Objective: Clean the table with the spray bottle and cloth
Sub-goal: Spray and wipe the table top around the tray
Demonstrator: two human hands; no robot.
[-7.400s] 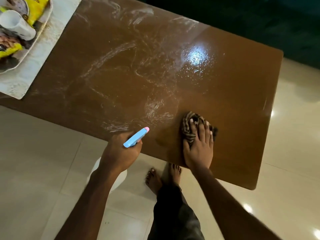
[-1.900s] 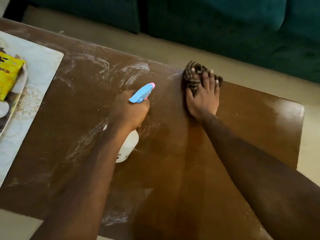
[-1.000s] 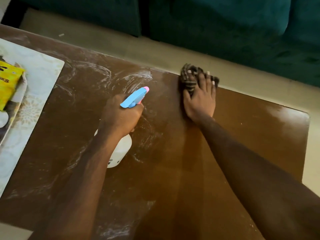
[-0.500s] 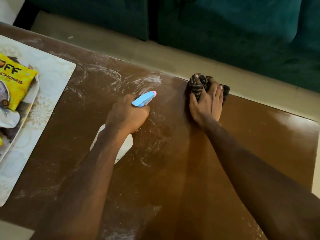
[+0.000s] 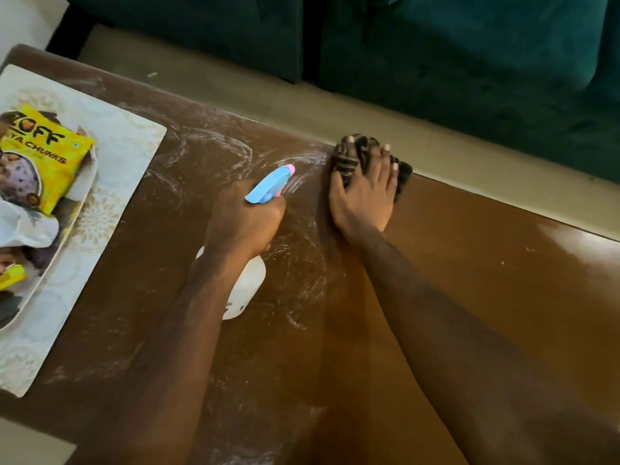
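My left hand (image 5: 243, 223) grips a white spray bottle (image 5: 246, 286) with a blue and pink nozzle, held just above the middle of the brown table (image 5: 486, 280). The nozzle points toward the far edge. My right hand (image 5: 364, 196) presses a dark striped cloth (image 5: 347, 159) flat on the table at its far edge. The cloth is bunched under my fingers. White smeared streaks cover the table left of the cloth, while the surface to the right looks glossy.
A pale patterned placemat (image 5: 110, 203) lies at the table's left end, carrying a tray (image 5: 72, 223) with a yellow snack packet (image 5: 40, 162). A dark green sofa (image 5: 436, 55) stands beyond the far edge, with a strip of beige floor (image 5: 302, 99) between.
My right hand slid the cloth from the near edge to the far edge, and it has stayed there for the last second. The bottle moved over the table's middle.
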